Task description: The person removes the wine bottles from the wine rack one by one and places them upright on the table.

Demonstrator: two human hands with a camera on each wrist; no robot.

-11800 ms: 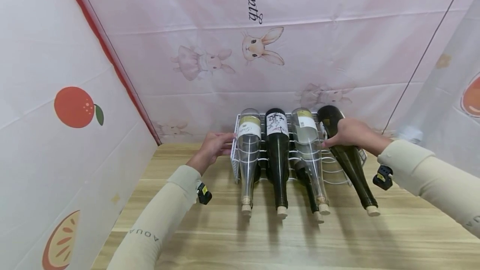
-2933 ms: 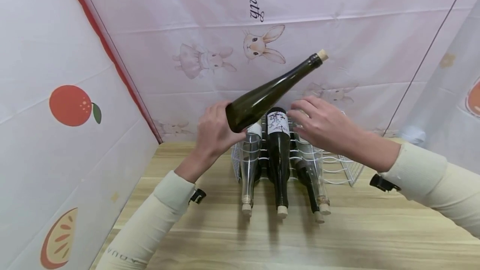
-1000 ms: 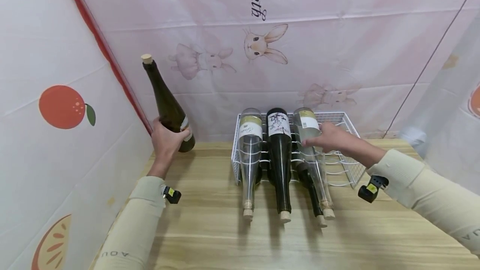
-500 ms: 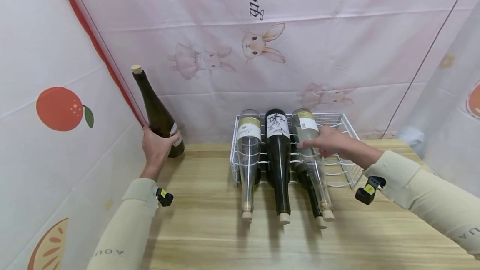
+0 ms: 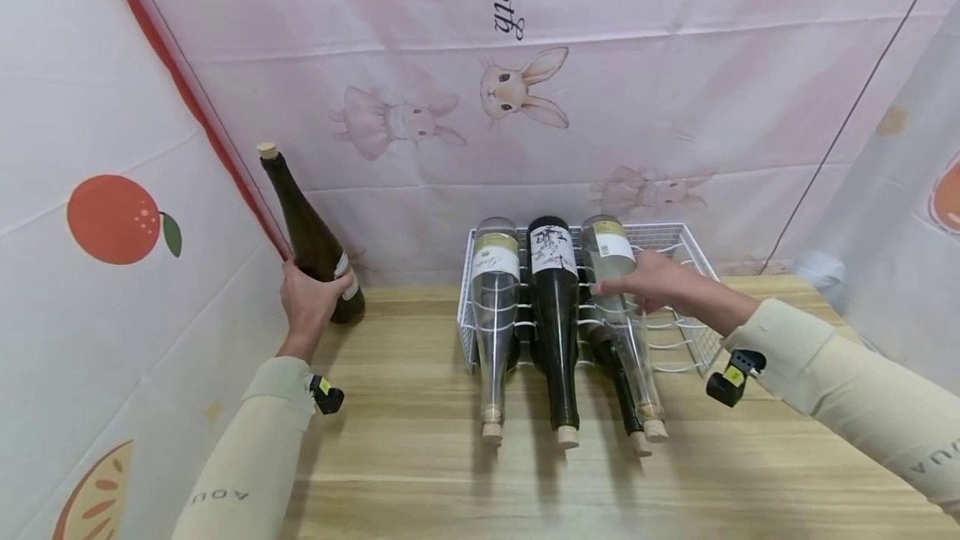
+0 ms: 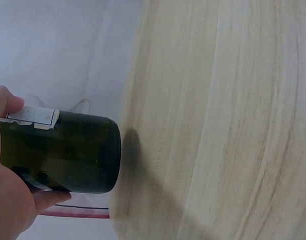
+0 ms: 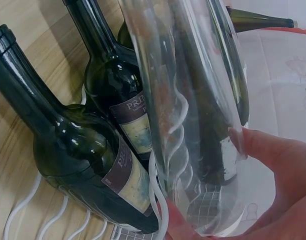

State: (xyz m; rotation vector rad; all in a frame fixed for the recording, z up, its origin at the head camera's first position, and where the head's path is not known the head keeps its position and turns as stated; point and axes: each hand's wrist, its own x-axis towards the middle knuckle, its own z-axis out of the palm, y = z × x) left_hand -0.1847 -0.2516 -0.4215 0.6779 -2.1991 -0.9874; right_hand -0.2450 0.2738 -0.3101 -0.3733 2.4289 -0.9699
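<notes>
At left, a dark green wine bottle (image 5: 307, 230) is gripped by the curled left hand (image 5: 309, 302), its long axis slanted, cork (image 5: 267, 150) toward upper left, base toward lower right beyond the hand. Right of centre, a clear glass bottle (image 5: 634, 355), neck pointed down-frame, is clasped by the curled right hand (image 5: 662, 283).

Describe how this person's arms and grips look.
The left sleeve and right sleeve are pale cream, with wide cuffs and dark lettering. A black device with a yellow patch sits at each wrist. The left grip and right grip wear no gloves.
</notes>
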